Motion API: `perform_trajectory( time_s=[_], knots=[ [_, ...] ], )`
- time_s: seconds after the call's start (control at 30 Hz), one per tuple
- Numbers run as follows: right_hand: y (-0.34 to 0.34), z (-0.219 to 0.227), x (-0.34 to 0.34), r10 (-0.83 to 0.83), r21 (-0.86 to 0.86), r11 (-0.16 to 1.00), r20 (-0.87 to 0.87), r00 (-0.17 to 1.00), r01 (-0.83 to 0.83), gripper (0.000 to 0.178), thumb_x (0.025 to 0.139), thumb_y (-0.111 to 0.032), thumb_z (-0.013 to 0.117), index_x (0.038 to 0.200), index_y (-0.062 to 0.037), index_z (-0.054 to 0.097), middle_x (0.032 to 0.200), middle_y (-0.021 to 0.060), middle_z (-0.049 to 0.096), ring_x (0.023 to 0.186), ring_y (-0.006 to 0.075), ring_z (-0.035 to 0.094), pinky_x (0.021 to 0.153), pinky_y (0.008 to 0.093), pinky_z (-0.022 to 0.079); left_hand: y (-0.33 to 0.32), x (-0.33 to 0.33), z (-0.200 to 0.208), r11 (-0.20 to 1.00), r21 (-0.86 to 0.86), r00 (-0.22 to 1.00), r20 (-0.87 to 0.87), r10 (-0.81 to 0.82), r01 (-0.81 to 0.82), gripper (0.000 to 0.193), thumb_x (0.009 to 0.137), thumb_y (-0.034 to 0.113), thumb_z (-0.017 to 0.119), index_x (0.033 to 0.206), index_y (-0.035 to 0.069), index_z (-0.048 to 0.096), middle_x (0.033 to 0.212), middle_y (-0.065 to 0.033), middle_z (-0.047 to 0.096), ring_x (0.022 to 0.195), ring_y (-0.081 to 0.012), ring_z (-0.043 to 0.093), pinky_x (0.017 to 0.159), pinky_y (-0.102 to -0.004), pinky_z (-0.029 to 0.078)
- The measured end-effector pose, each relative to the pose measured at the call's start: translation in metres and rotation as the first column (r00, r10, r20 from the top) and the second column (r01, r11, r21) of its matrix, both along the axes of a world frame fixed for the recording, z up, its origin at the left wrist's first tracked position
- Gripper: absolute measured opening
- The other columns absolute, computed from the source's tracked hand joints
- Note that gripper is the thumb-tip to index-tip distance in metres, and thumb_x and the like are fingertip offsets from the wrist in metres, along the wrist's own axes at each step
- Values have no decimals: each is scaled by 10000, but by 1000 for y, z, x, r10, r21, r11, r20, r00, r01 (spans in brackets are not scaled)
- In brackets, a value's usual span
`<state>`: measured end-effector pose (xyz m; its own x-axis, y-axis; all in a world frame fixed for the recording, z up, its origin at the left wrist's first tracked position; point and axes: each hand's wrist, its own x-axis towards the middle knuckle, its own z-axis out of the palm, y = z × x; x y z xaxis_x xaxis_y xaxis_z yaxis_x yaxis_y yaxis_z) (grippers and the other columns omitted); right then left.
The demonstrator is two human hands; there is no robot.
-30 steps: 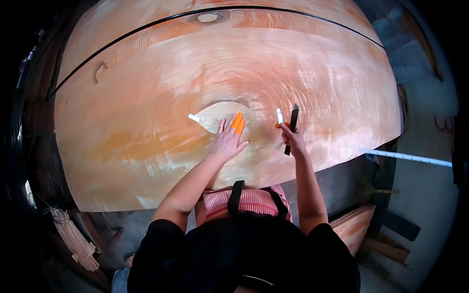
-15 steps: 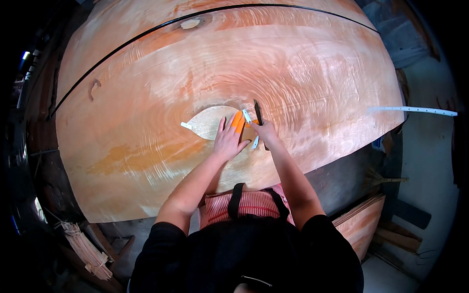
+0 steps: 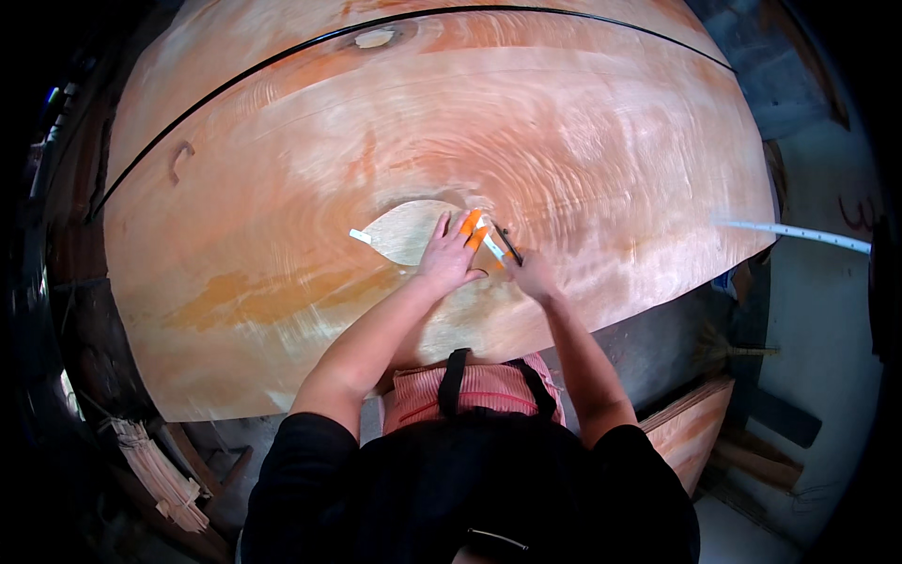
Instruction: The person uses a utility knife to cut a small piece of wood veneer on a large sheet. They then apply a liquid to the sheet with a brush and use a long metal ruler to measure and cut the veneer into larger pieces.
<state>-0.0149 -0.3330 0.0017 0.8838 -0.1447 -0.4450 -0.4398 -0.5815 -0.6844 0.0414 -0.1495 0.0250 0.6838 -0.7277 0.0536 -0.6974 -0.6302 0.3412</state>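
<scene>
A pale leaf-shaped veneer patch (image 3: 404,233) lies in the wood sheet (image 3: 601,160), with a short piece of white tape (image 3: 360,236) across its left tip. My left hand (image 3: 449,256) rests flat over the patch's right end, fingers spread, orange covers on some fingertips. Just right of it, my right hand (image 3: 536,275) is closed around a slim dark knife (image 3: 509,242) pointing away from me. A white tape strip (image 3: 492,248) with dots slants from my left fingertips toward the right hand. Whether the right fingers also pinch its end is hidden.
A black cord or strip (image 3: 423,14) arches across the far part of the sheet. A dotted white tape (image 3: 808,233) reaches in over the right edge. Bundled wood strips (image 3: 162,475) lie lower left; stacked sheets (image 3: 693,428) and a broom (image 3: 728,350) are at right.
My right hand has moved slightly right and toward me, and the knife now tilts leftward. The tape strip beside my left fingers now runs slanting between the hands. My left hand stays nearly in place.
</scene>
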Motion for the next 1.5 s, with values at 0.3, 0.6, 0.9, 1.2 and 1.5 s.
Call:
perform_trajectory(
  time_s=[0.3, 0.6, 0.9, 1.2, 1.5],
  knots=[
    [-47, 54, 38, 221, 55, 975, -159, 962, -215, 198, 782, -222, 536, 747, -37, 596, 587, 55, 550, 521, 112, 511, 486, 256, 385, 28, 23, -23, 977, -152, 987, 27, 158, -152, 635, 686, 417, 586, 1180, 61, 405, 1262, -113, 333, 1203, -240, 249, 985, -460, 165],
    [77, 23, 73, -22, 561, 825, 144, 989, -64, 168, 808, -191, 547, 778, -26, 565, 568, -29, 476, 502, 51, 433, 462, 198, 334, 97, 23, -22, 836, -59, 832, 84, 549, -546, 632, 735, 319, 561, 1231, 15, 316, 1327, -118, 233, 1217, -254, 236, 969, -510, 150],
    [117, 8, 99, 9, 281, 959, -177, 984, 42, 187, 763, -223, 545, 819, -53, 598, 549, 21, 559, 485, 74, 493, 472, 230, 379, 98, 29, -34, 810, -166, 813, 65, 579, -563, 446, 754, 194, 530, 1144, 3, 430, 1246, -116, 362, 1159, -250, 326, 940, -409, 286],
    [110, -5, 91, 74, 265, 963, -71, 995, -52, 221, 743, -254, 546, 815, -54, 610, 580, 28, 586, 501, 106, 513, 497, 274, 400, 89, 35, -22, 962, -52, 942, 192, 274, -269, 310, 749, 107, 440, 1025, -5, 526, 1178, -94, 434, 1165, -228, 319, 954, -399, 271],
    [48, 19, 106, 277, 264, 932, -80, 958, -247, 166, 768, -178, 520, 736, -42, 609, 566, -1, 544, 480, 75, 470, 420, 222, 351, 87, 43, -16, 968, -18, 956, 156, 250, -250, 293, 743, 129, 456, 995, 8, 545, 1115, -110, 486, 1123, -223, 371, 954, -425, 246]
  ],
)
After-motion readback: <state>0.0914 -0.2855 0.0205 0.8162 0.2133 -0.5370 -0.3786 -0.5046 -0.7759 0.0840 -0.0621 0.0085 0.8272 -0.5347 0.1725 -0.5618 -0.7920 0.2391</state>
